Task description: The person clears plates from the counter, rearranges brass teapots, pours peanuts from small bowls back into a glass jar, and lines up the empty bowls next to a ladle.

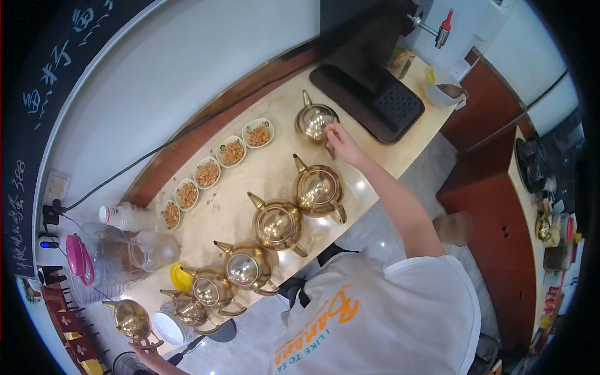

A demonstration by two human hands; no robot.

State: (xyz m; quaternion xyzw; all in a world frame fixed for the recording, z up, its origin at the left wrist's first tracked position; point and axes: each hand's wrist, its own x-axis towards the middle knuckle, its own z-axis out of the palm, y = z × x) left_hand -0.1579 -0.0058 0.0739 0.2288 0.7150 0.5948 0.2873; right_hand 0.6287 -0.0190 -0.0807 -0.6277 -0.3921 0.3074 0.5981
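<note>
At the lower left, my left hand (147,357) is closed around the handle of a small gold teapot (132,320), its spout pointing up and left. My right arm stretches across the table, and my right hand (342,145) grips the handle side of another gold teapot (311,119) near the black tray. Between them, several gold teapots stand in a slanting row, among them a large one (319,189), another large one (279,225) and one with a shiny lid (245,267). Their handles face my body.
Several small dishes of brown nuts, one here (232,152), line the wall side of the wooden table (234,194). A black drip tray (369,103) lies below a red-handled tap (444,31). A clear plastic jug (153,250), a pink-lidded container (80,259) and a white tub (172,328) crowd the left end.
</note>
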